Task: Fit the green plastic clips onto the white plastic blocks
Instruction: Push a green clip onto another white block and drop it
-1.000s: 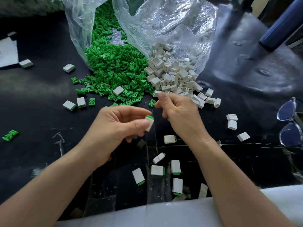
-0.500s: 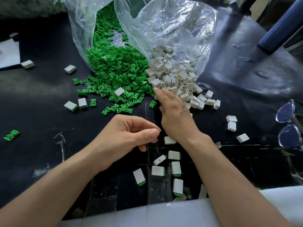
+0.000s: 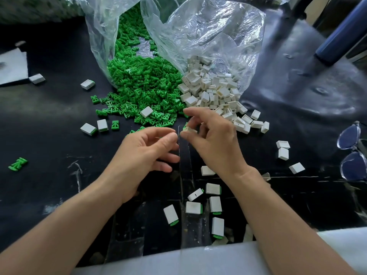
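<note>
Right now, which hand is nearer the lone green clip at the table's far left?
Left. The left hand is to the right of the green clip; the right hand is farther right, beyond the left hand, pinching a white block.

Bright green clips [image 3: 139, 84] are heaped left of white blocks [image 3: 214, 90] on a black table [image 3: 49, 124] streaked with pale scuffs. The near blocks [image 3: 215, 203] are edged green. Blue-tinted glasses [image 3: 352, 167] are seen right.

Heaped green clips [image 3: 143, 90] beside white blocks [image 3: 210, 90]
</note>
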{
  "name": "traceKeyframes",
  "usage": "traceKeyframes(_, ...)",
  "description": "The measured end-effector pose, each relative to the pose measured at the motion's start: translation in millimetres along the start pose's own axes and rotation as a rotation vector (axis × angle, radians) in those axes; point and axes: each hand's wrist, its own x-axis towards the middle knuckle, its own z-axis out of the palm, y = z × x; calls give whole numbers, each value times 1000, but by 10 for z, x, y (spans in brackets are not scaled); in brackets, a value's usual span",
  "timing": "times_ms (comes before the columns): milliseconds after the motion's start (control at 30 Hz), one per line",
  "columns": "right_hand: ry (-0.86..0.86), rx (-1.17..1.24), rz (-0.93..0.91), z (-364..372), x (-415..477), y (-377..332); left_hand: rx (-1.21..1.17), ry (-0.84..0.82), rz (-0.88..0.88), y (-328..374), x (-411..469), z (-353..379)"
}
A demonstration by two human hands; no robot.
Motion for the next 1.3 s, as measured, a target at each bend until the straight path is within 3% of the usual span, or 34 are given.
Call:
traceKeyframes(133,-86,83,-181,48,-80,-72,-11,-50,-49,1,7,-18)
traceKeyframes(267,-200,147,-243,69,-103,-86,-32,-16,-7,-14,21,-39)
traceKeyframes(433,-16,34,47,1,-13,-8,-63,24,7,-17,34,-43)
traceKeyframes(533,-147,-249,183,23,10,82,-61,-5,4,-27,28,-43)
traceKeyframes(667,-254,-429,185,116,12,68,-51,-32,-1,-24,11,-55)
traceKeyframes(900,-143,-206,181,44,18,45,42,-17,44,-19,18,-53)
traceKeyframes(1300,-91,86,195,10,-44,-27,-81,13,59,-11,14,-49)
